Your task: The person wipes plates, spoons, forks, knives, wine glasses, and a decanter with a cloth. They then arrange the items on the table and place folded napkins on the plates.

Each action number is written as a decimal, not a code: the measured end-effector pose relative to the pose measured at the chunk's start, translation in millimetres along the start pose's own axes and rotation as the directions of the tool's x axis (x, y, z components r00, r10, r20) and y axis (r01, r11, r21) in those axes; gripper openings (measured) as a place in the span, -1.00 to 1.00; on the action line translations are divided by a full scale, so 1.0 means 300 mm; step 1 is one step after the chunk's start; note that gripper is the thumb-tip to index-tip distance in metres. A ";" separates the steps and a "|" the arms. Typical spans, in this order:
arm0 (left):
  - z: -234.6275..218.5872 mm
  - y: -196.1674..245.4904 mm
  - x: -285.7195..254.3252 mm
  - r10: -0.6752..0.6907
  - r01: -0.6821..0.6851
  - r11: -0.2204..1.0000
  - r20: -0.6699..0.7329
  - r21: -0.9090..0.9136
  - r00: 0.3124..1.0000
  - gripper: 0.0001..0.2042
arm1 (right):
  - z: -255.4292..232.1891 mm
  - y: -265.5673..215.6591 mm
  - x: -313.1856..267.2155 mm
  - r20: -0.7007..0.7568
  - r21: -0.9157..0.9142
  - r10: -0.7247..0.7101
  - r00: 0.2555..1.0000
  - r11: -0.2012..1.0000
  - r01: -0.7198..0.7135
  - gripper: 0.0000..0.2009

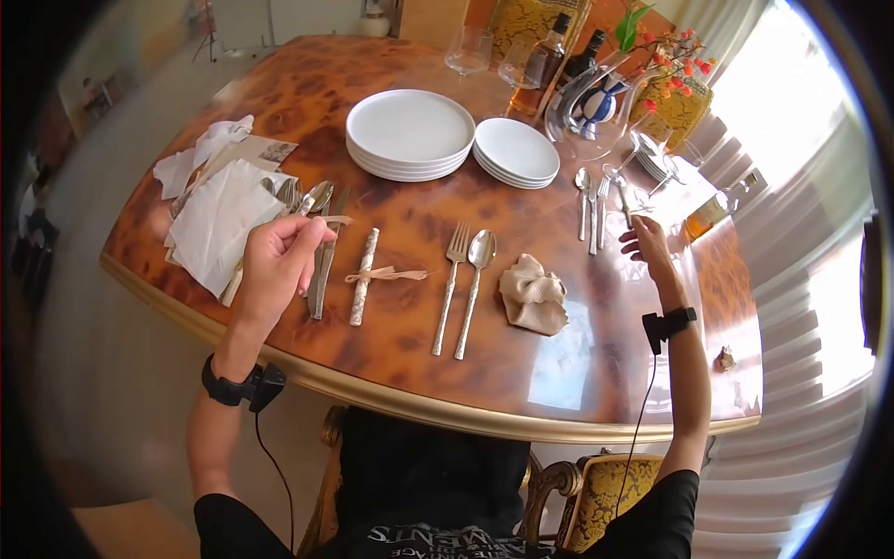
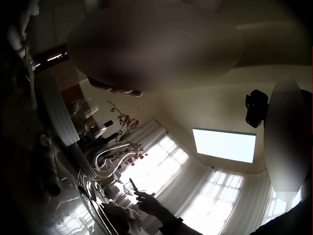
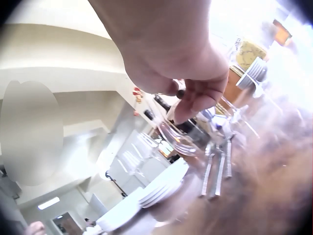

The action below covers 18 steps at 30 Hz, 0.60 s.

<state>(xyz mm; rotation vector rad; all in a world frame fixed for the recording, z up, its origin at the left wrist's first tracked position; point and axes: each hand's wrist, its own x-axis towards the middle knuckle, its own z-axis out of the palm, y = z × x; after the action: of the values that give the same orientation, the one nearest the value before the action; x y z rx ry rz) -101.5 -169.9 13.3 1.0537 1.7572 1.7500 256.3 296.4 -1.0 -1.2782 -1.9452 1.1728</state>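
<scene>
My left hand (image 1: 279,256) is raised over the table's left side, thumb and fingertips pinching a short beige ribbon strip (image 1: 338,220). Beneath it lie knives (image 1: 319,284) and several spoons (image 1: 319,196). My right hand (image 1: 649,244) reaches to the far right and pinches the handle of a slim piece of cutlery (image 1: 625,200), whose kind I cannot tell. Left of that hand lie a spoon (image 1: 583,200) and forks (image 1: 602,210). Centrally placed are a patterned roll (image 1: 365,279) tied with ribbon, a fork (image 1: 449,293), a spoon (image 1: 474,293) and a crumpled beige napkin (image 1: 534,296).
Large plates (image 1: 410,126) and smaller plates (image 1: 517,151) stand stacked behind the cutlery. Bottles (image 1: 545,70), glasses (image 1: 467,54) and a clear decanter (image 1: 568,130) crowd the back right. White napkins (image 1: 219,219) lie at left. The gilt table edge (image 1: 447,419) runs before me.
</scene>
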 end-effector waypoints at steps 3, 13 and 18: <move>-0.013 0.003 -0.036 -0.083 0.083 0.997 -0.025 0.007 0.996 -0.82 | 0.040 0.088 0.013 0.002 -0.099 0.073 0.997 0.992 -0.072 -0.57; -0.004 -0.065 -0.052 0.112 -0.107 0.922 0.008 0.372 0.994 -0.83 | 0.192 -0.107 -0.287 0.268 -0.275 -0.473 0.840 0.798 0.537 -0.72; -0.080 0.017 -0.009 -0.161 0.132 0.818 0.002 0.559 0.987 -0.81 | 0.340 -0.246 -0.580 0.532 -0.350 -0.491 0.690 0.615 0.707 -0.45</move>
<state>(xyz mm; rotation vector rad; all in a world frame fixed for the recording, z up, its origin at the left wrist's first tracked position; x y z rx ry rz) -117.3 -187.7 20.1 1.1251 2.3211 1.1164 214.1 86.8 19.6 -0.4610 -2.8365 0.5424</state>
